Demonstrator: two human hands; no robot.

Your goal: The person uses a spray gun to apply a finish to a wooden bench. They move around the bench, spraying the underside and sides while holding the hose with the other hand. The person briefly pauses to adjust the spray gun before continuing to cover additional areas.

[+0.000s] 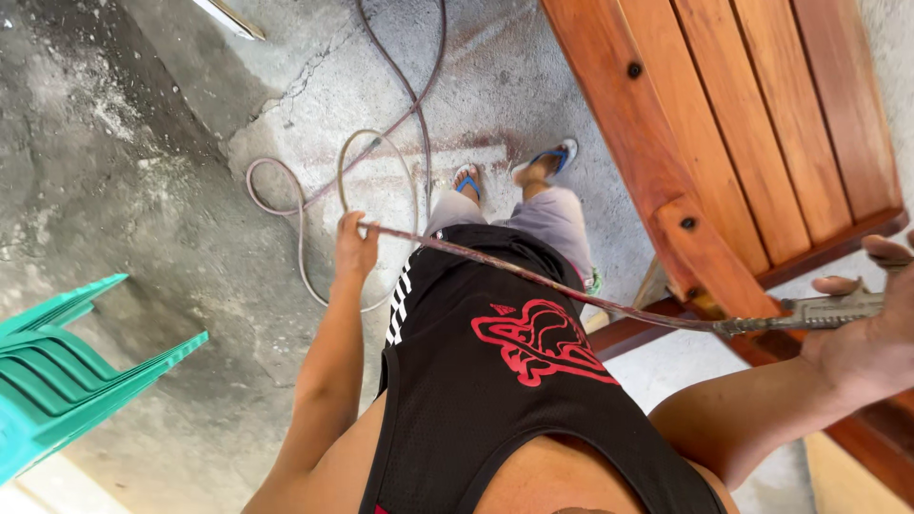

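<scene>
The left hand (pixel 354 249) closes its fingers around the hose (pixel 533 278), which runs across the black shirt (pixel 495 381) to the spray gun (pixel 828 309) gripped by the right hand (pixel 871 328) beside the wooden bench (pixel 724 124).

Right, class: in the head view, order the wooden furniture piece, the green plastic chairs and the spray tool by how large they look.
1. Wooden furniture piece, largest.
2. Green plastic chairs, partly cut off at the frame edge.
3. Spray tool in the right hand, smallest.
Nearness to the camera makes true sizes unsure.
</scene>
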